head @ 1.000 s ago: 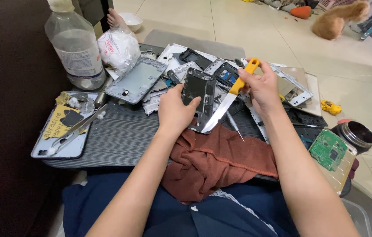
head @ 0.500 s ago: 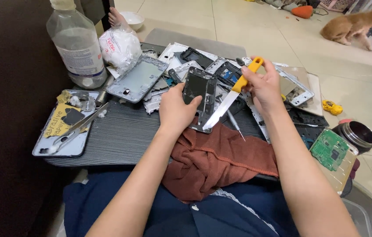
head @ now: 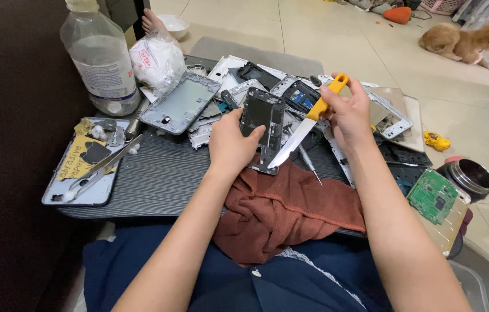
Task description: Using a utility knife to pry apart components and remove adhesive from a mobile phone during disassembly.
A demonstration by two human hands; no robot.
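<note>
Head view | left hand (head: 231, 144) clamps dark phone frame (head: 263, 128) on the grooved tabletop (head: 157, 176) | right hand (head: 349, 112) grips yellow-handled knife (head: 309, 121), tip at frame's lower edge | I judge a slip could cut the left thumb or crack the frame.
</note>
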